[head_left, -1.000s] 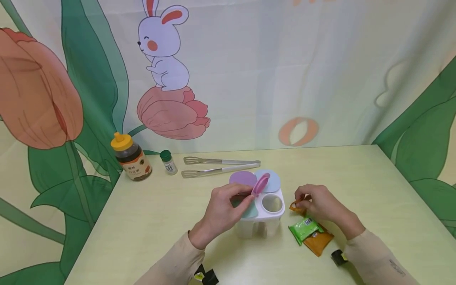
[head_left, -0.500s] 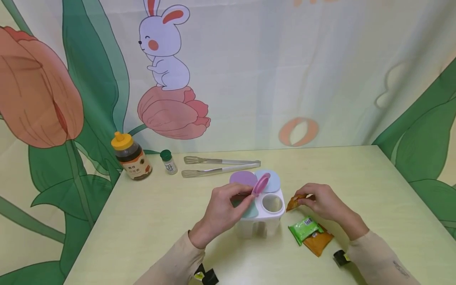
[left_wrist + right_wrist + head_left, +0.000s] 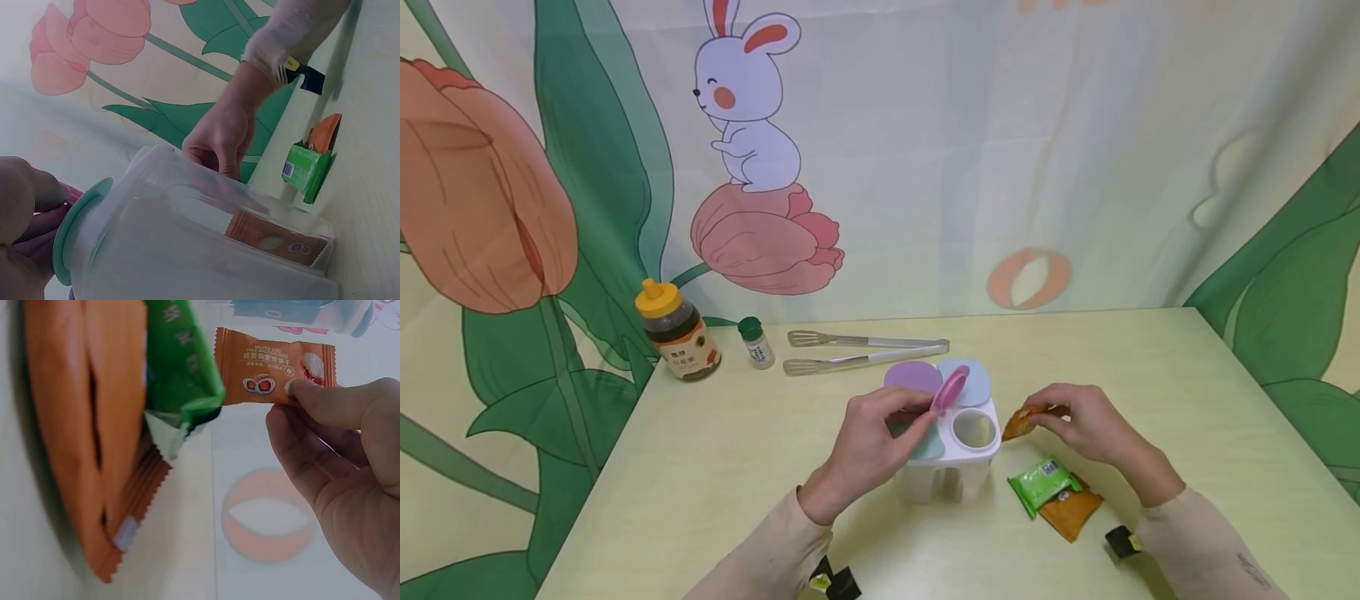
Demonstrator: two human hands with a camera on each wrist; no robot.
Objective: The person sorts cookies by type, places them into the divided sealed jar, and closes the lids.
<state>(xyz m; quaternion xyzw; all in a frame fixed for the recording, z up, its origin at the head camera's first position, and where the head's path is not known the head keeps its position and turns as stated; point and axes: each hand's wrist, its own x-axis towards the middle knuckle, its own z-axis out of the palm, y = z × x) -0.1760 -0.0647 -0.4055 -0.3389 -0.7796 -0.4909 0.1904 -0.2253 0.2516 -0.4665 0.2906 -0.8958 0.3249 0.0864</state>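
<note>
A pink lid (image 3: 951,389) was held tilted up by the left hand (image 3: 877,437). An orange snack packet (image 3: 253,369) was pinched by the right hand (image 3: 1092,425), just beside the white container (image 3: 958,455). For the round opening (image 3: 974,429), end-first alignment was probably best advised.

In front of me stretched a smooth, pale yellow tabletop (image 3: 700,467), its far edge running along a printed cloth (image 3: 925,167) that filled the view behind. The cloth was mostly white and lightly creased, with soft vertical folds toward the right. A white cartoon rabbit (image 3: 763,154) with red inner ears sat in profile, facing left, atop a pink blossom (image 3: 760,242). To my left rose a large orange tulip (image 3: 482,192) among broad green leaves (image 3: 587,150); more green foliage (image 3: 1292,317) framed the right side. Low on the white was an orange-and-cream oval (image 3: 1028,279). Soft light left faint shadows on the tabletop.
</note>
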